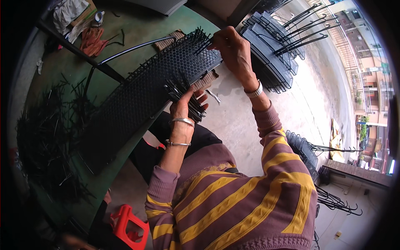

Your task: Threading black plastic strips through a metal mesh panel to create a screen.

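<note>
Panel of black perforated mesh, lying slantwise on the green counter, with short dark rods bristling along its far end. My left grip, half curled with the thumb across, has hold of a loose bundle of rods over the panel's near edge; my right grip is drawn to a narrow pinch on what looks like a single rod at the far end. In my judgement the step, setting rods singly into the mesh, goes best if I pinch each one near its middle, keep it square to its hole, and hold the bundle low and fanned so that one rod comes free without dragging its neighbours. Counts: one panel uppermost, though whether others lie beneath it I cannot tell; two pieces of cardboard showing at its sides; one tangled heap of rods at left, too dense to number, as is my bundle; one red stool; two bangles on my left wrist; one watch on my right.
</note>
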{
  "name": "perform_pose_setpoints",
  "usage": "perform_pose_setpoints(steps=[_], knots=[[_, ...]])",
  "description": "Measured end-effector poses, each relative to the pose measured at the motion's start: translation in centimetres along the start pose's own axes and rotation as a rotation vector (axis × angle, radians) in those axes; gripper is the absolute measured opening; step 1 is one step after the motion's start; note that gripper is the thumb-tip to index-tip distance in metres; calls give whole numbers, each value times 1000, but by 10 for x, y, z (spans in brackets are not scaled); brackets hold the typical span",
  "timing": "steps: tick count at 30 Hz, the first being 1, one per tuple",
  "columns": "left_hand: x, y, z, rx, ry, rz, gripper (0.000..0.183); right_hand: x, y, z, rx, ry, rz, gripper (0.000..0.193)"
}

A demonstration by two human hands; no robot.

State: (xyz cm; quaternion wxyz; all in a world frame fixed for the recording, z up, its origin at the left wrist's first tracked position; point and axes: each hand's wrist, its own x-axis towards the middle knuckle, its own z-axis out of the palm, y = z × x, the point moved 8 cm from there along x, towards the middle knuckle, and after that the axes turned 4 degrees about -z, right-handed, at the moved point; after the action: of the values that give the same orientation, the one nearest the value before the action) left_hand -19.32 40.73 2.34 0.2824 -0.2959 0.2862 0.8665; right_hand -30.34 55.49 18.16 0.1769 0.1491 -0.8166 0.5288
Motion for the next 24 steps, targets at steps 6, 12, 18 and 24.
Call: perform_pose_setpoints(steps=[6, 12, 18, 24], knots=[[2, -5, -3, -2, 11, -11, 18, 18, 6, -2, -255, 158, -247, 4], [0, -3, 0, -34, 14, -16, 16, 24, 24, 3, -354, 120, -245, 5], [0, -4, -1, 18, 22, -33, 16, 21, 18, -6, -288, 134, -181, 6], [-3, -2, 3, 28, 1, -35, 16, 23, 28, -1, -348, 95, -211, 8]])
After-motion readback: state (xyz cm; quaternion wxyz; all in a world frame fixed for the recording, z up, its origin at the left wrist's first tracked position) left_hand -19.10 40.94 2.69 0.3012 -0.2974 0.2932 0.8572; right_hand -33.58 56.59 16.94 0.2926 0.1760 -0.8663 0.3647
